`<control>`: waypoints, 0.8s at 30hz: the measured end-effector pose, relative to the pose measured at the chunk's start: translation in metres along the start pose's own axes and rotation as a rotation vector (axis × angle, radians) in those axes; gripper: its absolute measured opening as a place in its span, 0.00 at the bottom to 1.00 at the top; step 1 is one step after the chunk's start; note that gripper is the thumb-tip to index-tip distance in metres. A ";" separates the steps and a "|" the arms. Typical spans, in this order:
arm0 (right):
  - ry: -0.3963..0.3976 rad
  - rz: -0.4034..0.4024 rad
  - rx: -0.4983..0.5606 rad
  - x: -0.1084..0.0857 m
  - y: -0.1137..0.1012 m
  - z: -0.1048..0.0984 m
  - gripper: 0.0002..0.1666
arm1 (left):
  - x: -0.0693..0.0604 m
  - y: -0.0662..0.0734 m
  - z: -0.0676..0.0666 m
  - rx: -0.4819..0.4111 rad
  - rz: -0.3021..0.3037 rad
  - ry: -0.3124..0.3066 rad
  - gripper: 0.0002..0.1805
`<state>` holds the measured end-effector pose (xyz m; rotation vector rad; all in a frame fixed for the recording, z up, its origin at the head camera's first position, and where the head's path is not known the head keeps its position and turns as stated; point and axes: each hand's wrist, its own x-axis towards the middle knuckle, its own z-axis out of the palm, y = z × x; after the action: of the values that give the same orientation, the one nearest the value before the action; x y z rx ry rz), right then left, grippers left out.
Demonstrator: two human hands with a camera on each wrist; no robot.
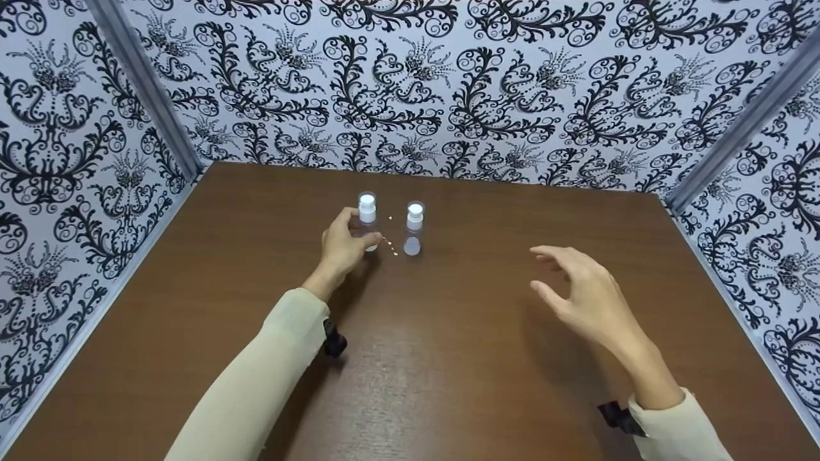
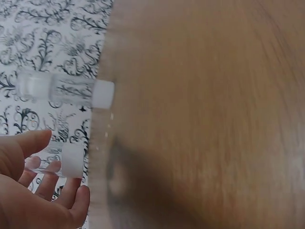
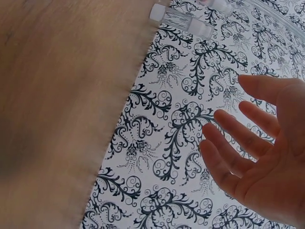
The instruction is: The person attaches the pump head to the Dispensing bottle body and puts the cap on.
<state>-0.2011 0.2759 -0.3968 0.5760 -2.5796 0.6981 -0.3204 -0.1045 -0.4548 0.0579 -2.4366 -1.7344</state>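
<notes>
Two small clear bottles with white pump tops under clear caps stand upright on the brown table. My left hand (image 1: 343, 246) holds the left bottle (image 1: 367, 210), its thumb on the near side and fingers curled round behind. In the left wrist view, fingers show through the clear wall of this bottle (image 2: 72, 160). Just to its right stands the other bottle (image 1: 414, 219), untouched. My right hand (image 1: 590, 296) hovers over the right part of the table, fingers loosely bent and thumb apart, with nothing in it.
Small bright specks (image 1: 391, 246) show on the table between the bottles. Patterned black-and-white walls (image 1: 416, 83) rise behind the brown table (image 1: 448, 333) and on both sides. Grey posts (image 1: 147, 89) stand at the back corners.
</notes>
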 end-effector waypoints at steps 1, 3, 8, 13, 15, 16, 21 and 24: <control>-0.004 0.000 -0.002 0.000 0.001 0.001 0.30 | 0.001 -0.001 0.000 0.004 -0.003 0.002 0.23; -0.011 -0.002 -0.008 -0.001 0.002 0.002 0.30 | 0.001 -0.004 0.000 0.017 -0.009 0.008 0.23; -0.030 0.009 -0.005 -0.004 0.003 0.003 0.29 | 0.002 -0.012 0.000 0.067 -0.034 0.015 0.23; -0.044 0.020 -0.003 -0.006 0.005 0.001 0.29 | 0.003 -0.017 -0.001 0.101 -0.038 0.017 0.23; -0.042 0.019 -0.006 -0.007 0.006 0.001 0.30 | 0.004 -0.017 -0.001 0.113 -0.029 0.014 0.22; -0.041 0.018 -0.008 -0.007 0.006 0.000 0.30 | 0.004 -0.018 -0.001 0.120 -0.026 0.011 0.23; -0.043 0.019 -0.005 -0.007 0.007 0.000 0.29 | 0.003 -0.017 -0.005 0.170 -0.019 -0.027 0.28; -0.045 0.026 -0.005 -0.008 0.007 -0.002 0.30 | 0.002 -0.017 -0.011 0.190 -0.008 -0.047 0.33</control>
<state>-0.1976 0.2849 -0.4016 0.5641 -2.6340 0.6947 -0.3220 -0.1206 -0.4667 0.0484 -2.6316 -1.5194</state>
